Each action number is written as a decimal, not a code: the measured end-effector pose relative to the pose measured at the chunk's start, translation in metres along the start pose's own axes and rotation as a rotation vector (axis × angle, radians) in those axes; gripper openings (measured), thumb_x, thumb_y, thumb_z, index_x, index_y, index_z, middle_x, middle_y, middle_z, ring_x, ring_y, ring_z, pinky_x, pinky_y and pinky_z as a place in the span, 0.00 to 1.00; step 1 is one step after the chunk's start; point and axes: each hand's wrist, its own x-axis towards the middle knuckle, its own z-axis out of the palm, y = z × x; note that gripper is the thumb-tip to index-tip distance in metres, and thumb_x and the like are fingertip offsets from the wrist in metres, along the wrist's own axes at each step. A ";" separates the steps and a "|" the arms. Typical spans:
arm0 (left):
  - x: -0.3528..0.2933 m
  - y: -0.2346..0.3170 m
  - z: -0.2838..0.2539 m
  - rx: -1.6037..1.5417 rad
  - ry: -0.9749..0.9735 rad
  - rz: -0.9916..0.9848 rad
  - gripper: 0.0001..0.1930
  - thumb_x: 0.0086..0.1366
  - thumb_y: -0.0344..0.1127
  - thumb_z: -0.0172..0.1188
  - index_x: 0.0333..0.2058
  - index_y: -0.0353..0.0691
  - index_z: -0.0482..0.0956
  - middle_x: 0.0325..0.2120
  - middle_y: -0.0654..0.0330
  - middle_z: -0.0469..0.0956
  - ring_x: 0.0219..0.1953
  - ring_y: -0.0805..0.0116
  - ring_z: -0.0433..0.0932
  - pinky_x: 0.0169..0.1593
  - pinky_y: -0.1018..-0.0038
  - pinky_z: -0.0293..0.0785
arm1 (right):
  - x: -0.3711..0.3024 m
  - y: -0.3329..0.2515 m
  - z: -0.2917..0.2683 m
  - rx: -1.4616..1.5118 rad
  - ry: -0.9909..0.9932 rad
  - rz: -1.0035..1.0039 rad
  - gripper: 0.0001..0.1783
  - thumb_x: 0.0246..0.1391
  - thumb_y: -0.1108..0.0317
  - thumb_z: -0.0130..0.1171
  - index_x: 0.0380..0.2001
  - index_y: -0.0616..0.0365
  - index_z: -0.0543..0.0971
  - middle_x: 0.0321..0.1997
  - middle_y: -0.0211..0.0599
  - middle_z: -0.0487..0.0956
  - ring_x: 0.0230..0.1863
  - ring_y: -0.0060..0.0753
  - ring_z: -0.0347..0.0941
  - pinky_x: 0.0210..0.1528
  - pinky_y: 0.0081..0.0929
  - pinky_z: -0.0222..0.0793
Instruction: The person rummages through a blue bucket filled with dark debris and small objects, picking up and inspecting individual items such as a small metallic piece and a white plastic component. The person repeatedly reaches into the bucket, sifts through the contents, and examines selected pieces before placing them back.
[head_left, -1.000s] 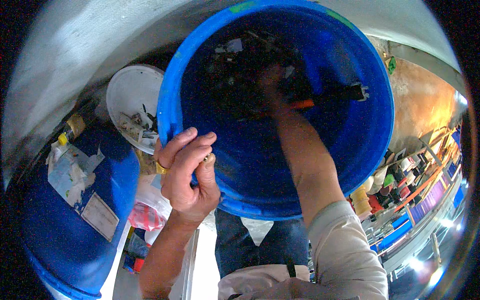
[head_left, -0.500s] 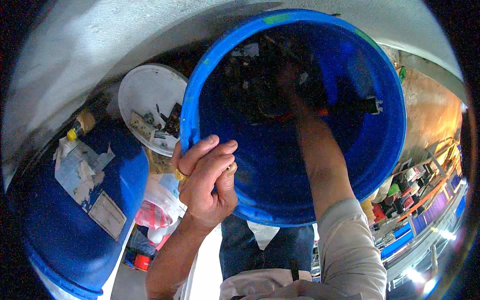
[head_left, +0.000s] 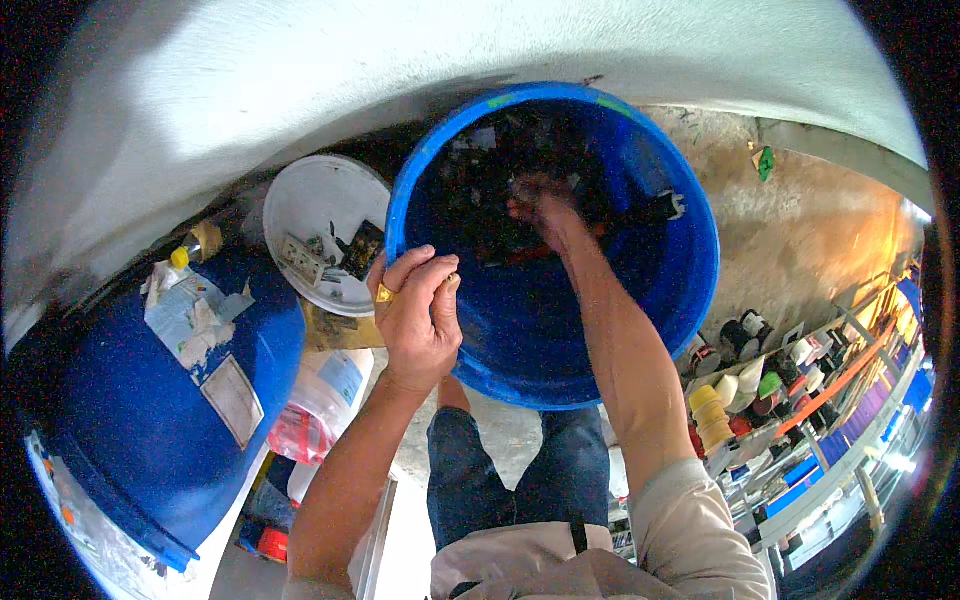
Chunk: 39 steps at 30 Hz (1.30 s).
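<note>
Leaning over an open blue barrel [head_left: 530, 388] on the concrete floor [head_left: 760, 235], I am curling the fingers of my left hand [head_left: 415, 325] closed at its rim, though I cannot tell whether they are gripping anything. My right hand [head_left: 545, 208] is reaching among dark scraps [head_left: 485, 165] inside, its hold too shadowed to tell, while a round white container [head_left: 312, 200] is sitting just beside the barrel.

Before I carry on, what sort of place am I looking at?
Likely a workshop or storage area: an open blue drum being reached into, another blue drum on the left, and crowded racking on the right.
</note>
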 end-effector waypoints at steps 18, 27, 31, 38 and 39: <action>0.004 0.007 0.001 0.055 0.027 0.009 0.06 0.60 0.30 0.61 0.37 0.42 0.77 0.32 0.62 0.79 0.44 0.62 0.76 0.56 0.56 0.61 | -0.175 -0.068 0.046 0.557 -0.357 -0.145 0.08 0.59 0.72 0.56 0.42 0.59 0.77 0.37 0.40 0.78 0.33 0.32 0.76 0.34 0.27 0.75; 0.003 0.004 0.002 0.061 0.025 0.022 0.06 0.61 0.31 0.60 0.37 0.42 0.77 0.33 0.61 0.79 0.44 0.61 0.76 0.56 0.57 0.61 | -0.197 -0.066 0.048 0.488 -0.281 -0.096 0.07 0.59 0.71 0.57 0.40 0.60 0.77 0.37 0.40 0.79 0.33 0.29 0.77 0.33 0.25 0.77; 0.003 0.003 0.003 0.056 0.028 0.015 0.06 0.61 0.31 0.60 0.37 0.42 0.78 0.33 0.61 0.79 0.44 0.62 0.76 0.57 0.57 0.61 | -0.209 -0.057 0.041 0.404 -0.247 -0.080 0.05 0.59 0.70 0.58 0.37 0.58 0.77 0.37 0.38 0.79 0.33 0.28 0.78 0.35 0.26 0.77; 0.003 0.004 0.003 0.052 0.029 0.012 0.05 0.60 0.29 0.60 0.37 0.42 0.78 0.32 0.61 0.79 0.42 0.61 0.76 0.56 0.58 0.62 | -0.223 -0.050 0.036 0.353 -0.210 -0.055 0.06 0.61 0.67 0.56 0.37 0.57 0.76 0.37 0.36 0.79 0.33 0.27 0.77 0.36 0.27 0.77; 0.003 0.003 0.004 0.046 0.028 0.011 0.05 0.60 0.29 0.60 0.36 0.42 0.78 0.32 0.61 0.79 0.42 0.61 0.76 0.56 0.58 0.62 | -0.223 -0.048 0.036 0.355 -0.200 -0.045 0.06 0.61 0.68 0.56 0.38 0.57 0.76 0.37 0.36 0.79 0.33 0.27 0.77 0.36 0.26 0.77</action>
